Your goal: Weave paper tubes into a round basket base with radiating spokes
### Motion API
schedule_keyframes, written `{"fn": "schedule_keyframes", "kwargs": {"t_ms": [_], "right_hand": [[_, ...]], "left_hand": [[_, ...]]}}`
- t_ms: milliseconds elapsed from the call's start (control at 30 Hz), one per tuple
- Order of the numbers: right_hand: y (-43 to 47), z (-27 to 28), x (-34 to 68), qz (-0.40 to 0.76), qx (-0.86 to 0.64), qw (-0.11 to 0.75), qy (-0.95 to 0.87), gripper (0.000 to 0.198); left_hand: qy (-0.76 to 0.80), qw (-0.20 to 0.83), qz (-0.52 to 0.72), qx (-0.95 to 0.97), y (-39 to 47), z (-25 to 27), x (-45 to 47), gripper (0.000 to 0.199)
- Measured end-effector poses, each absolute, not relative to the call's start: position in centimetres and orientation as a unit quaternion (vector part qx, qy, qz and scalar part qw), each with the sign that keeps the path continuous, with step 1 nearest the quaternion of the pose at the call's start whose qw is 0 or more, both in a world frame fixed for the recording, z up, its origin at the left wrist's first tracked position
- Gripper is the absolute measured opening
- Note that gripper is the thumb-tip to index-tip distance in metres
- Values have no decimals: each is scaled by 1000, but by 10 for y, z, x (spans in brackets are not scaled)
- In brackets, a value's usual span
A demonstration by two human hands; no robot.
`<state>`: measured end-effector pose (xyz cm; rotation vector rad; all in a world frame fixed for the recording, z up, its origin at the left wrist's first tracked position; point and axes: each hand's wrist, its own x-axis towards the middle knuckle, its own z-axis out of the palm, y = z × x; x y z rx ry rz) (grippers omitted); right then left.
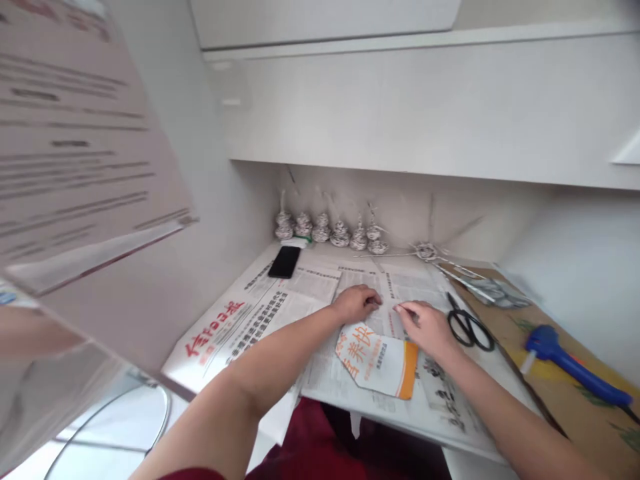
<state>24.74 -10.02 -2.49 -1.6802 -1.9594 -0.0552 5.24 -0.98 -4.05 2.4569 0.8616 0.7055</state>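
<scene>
My left hand [357, 303] is over the newspaper sheets [320, 287], its fingers curled together above a cut piece of printed card [383, 363] with orange lettering and an orange edge. Just to the right, my right hand [424, 323] pinches thumb and finger together near the upper right of that card. The two hands are a short gap apart. Whatever may be between the fingers of either hand is too small or hidden to make out. Black-handled scissors [470, 328] lie right beside my right hand.
Several gourd-shaped woven paper pieces [340, 233] line the back wall. A smaller woven piece with sticking-out strips [426, 251] lies right of them. A black phone [284, 262] is at the left. A blue glue gun [570, 363] rests on cardboard [560, 393] at the right.
</scene>
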Motion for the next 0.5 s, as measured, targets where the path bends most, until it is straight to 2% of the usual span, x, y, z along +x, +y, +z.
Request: {"fn": "schedule_keyframes", "kwargs": {"t_ms": [133, 267, 400, 500], "right_hand": [[-110, -41, 258, 25, -640, 303, -705, 31], [-106, -42, 261, 76, -654, 312, -685, 33], [-103, -41, 263, 101, -641, 323, -689, 35], [-103, -41, 264, 110, -641, 329, -684, 35]], "left_hand": [[351, 191, 245, 883, -35, -31, 46, 24], [368, 227, 285, 855, -69, -19, 22, 27], [477, 200, 374, 770, -82, -8, -28, 21], [557, 175, 391, 711, -76, -5, -74, 21]]}}
